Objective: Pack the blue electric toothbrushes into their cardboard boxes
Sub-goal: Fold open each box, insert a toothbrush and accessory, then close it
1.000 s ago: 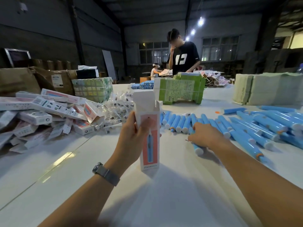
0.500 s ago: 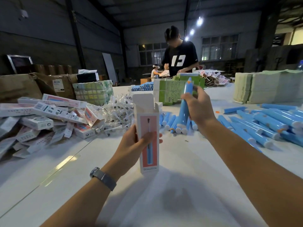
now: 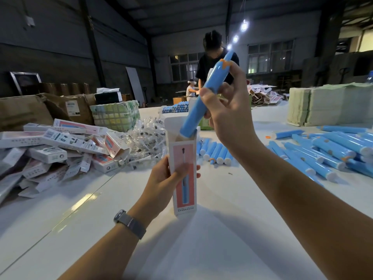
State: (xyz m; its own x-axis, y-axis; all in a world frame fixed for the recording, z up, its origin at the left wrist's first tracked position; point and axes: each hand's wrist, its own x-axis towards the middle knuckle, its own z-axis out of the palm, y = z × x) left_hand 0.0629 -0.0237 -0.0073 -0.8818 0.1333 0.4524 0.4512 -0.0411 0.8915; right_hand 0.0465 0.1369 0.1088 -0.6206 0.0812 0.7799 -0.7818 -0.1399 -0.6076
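Note:
My left hand (image 3: 163,181) grips a tall white and pink cardboard box (image 3: 184,174), held upright with its bottom near the white table and its top flap open. My right hand (image 3: 224,102) holds a blue electric toothbrush (image 3: 203,98) tilted, its white lower end just entering the box's open top. More blue toothbrushes (image 3: 331,150) lie in a spread at the right, and a short row of blue toothbrushes (image 3: 214,151) lies behind the box.
A heap of white and pink boxes (image 3: 60,146) and clear bagged brush heads (image 3: 145,136) fills the left. Brown cartons (image 3: 40,110) stand behind it. Stacked pale sheets (image 3: 323,104) sit far right. A person in a black shirt (image 3: 210,63) stands across the table (image 3: 222,239).
My right hand picked a toothbrush from the row, lifted it, and brought its lower end to the box's open top. My left hand kept holding the box upright.

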